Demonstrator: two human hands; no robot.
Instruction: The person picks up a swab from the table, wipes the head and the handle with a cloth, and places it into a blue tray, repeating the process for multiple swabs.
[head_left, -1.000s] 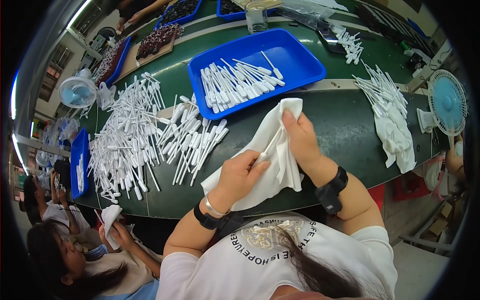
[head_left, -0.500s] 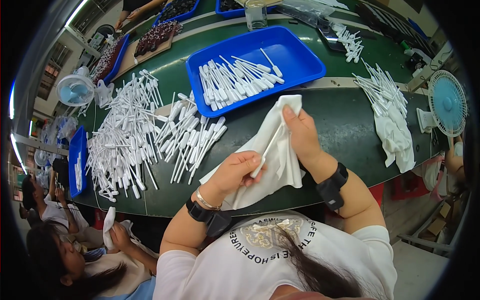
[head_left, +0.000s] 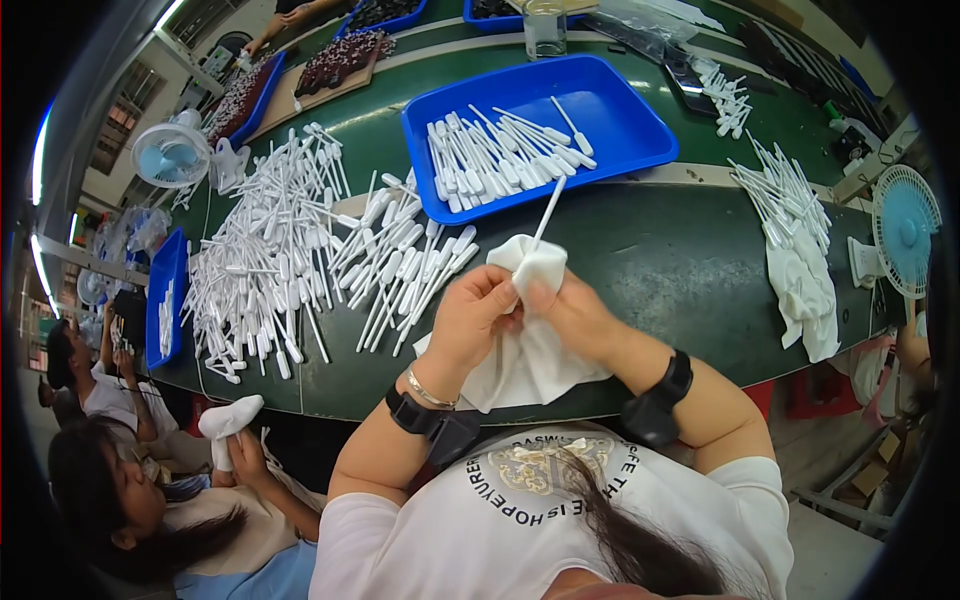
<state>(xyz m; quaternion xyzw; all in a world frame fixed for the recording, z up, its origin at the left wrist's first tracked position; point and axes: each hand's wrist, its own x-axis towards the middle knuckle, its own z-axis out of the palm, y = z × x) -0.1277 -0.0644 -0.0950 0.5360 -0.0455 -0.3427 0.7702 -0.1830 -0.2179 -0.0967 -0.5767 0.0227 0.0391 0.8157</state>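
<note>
My left hand (head_left: 474, 317) and my right hand (head_left: 572, 314) meet over a white cloth (head_left: 527, 352) bunched between them at the near edge of the green table (head_left: 660, 262). Both pinch the cloth around a white plastic pipette (head_left: 547, 213), whose thin stem sticks up and away from the cloth toward the blue tray (head_left: 612, 112). Its bulb end is hidden inside the cloth. The tray holds several white pipettes (head_left: 500, 152). A large loose heap of pipettes (head_left: 290, 255) lies to the left of my hands.
More pipettes and a white cloth (head_left: 795, 240) lie at the right beside a small blue fan (head_left: 905, 225). Another fan (head_left: 170, 157) stands far left. A smaller blue tray (head_left: 165, 310) sits at the left edge. A person at lower left holds a white cloth (head_left: 228, 418).
The cloth, spread flat before, is now gathered into a bunch between both hands. My hands have come together, and the pipette stem now pokes out of the top of the cloth.
</note>
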